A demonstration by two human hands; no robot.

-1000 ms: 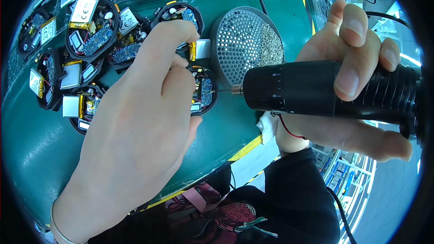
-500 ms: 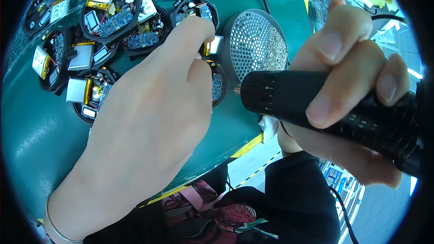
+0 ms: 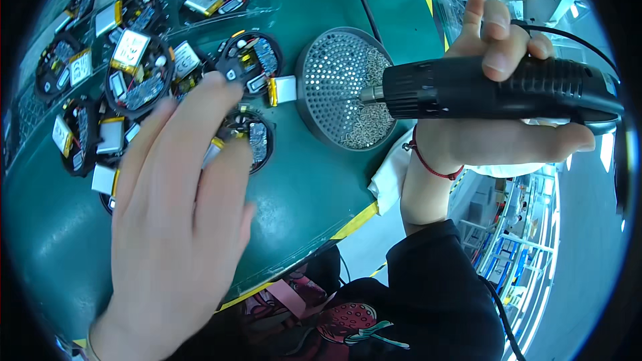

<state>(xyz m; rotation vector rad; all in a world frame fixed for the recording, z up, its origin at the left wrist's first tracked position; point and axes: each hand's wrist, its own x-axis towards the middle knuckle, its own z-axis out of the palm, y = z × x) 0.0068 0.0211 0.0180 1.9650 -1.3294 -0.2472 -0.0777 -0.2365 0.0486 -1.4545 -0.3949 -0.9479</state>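
A round perforated grey dish (image 3: 326, 83) holds small silver screws (image 3: 369, 127) heaped along its right side; the tip of a black electric screwdriver (image 3: 461, 93), wrapped in the right hand (image 3: 496, 63), points over it. Left of the dish, a round circuit module (image 3: 258, 142) lies by the loosely spread fingers of the left hand (image 3: 177, 214); contact cannot be told. Clear trays (image 3: 264, 1) behind contain similar modules. Open counter (image 3: 294, 190) stretches from this module to the yellow-taped front edge.
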